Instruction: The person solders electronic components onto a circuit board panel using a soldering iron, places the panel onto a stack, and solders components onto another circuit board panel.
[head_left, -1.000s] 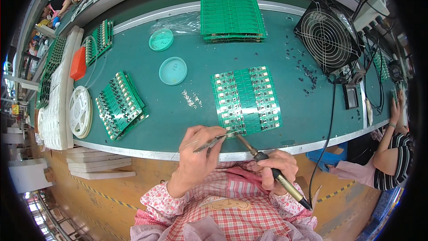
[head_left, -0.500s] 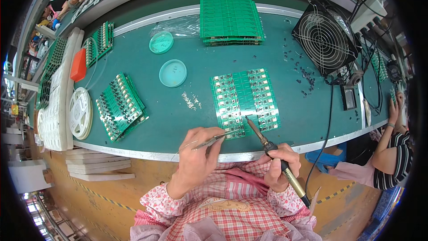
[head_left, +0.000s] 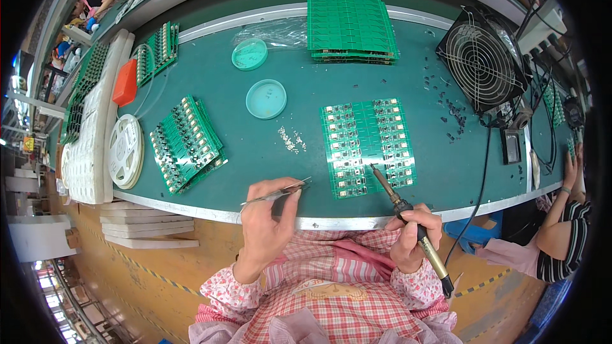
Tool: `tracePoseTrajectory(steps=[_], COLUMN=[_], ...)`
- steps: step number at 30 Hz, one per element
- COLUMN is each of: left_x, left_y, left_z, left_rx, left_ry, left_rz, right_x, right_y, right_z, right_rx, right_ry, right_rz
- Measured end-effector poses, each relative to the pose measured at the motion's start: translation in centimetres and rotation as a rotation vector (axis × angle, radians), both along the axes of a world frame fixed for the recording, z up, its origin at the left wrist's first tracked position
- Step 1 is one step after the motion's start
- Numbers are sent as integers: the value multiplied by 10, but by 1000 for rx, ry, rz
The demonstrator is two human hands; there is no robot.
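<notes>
My left hand (head_left: 268, 226) grips a pair of metal tweezers (head_left: 280, 193), their tips pointing right just above the table's front edge. My right hand (head_left: 415, 237) holds a soldering iron (head_left: 408, 220) like a pen. Its tip rests on the lower right part of a green circuit board panel (head_left: 366, 143) lying flat on the teal work mat (head_left: 299, 159). A small scatter of tiny white parts (head_left: 291, 140) lies on the mat left of the panel, beyond the tweezers' tips.
A stack of green panels (head_left: 350, 28) sits at the back, two round teal lids (head_left: 266, 99) in the middle, populated boards (head_left: 186, 143) and a white reel (head_left: 124, 151) at left, a black fan (head_left: 482, 57) at right. Another person's arm (head_left: 564, 216) is at the far right.
The soldering iron's tip has moved right, from the panel's lower left corner to its lower right part. My left hand with the tweezers has drifted slightly left.
</notes>
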State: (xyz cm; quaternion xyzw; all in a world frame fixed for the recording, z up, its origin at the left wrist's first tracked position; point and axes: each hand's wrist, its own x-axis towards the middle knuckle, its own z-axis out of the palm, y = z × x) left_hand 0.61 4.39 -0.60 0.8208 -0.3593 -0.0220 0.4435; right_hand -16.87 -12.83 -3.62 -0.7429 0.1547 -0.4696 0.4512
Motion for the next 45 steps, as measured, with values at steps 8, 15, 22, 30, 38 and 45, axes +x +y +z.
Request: tracePoseTrajectory(steps=[8,15,22,30,38,45], left_x=[-5,-5,-4,-4,-5,-6], left_y=[-8,-9,-10,-11,-12,-14], left_z=[1,4,4,4,4,6], left_rx=[-12,20,28,33,33,38], left_ry=[-35,-67,-64,-65,-82,-124], left_rz=[67,43,40,43,45,30], right_x=[1,1,2,2,2,1], right_y=[1,1,0,1,0,-1], right_z=[1,3,3,2,3,5], right_rx=[8,5,-9,-15,-11,-20], right_ry=[-9,-7,-8,-14,-12,4], right_rz=[1,-2,1,-5,0,-2])
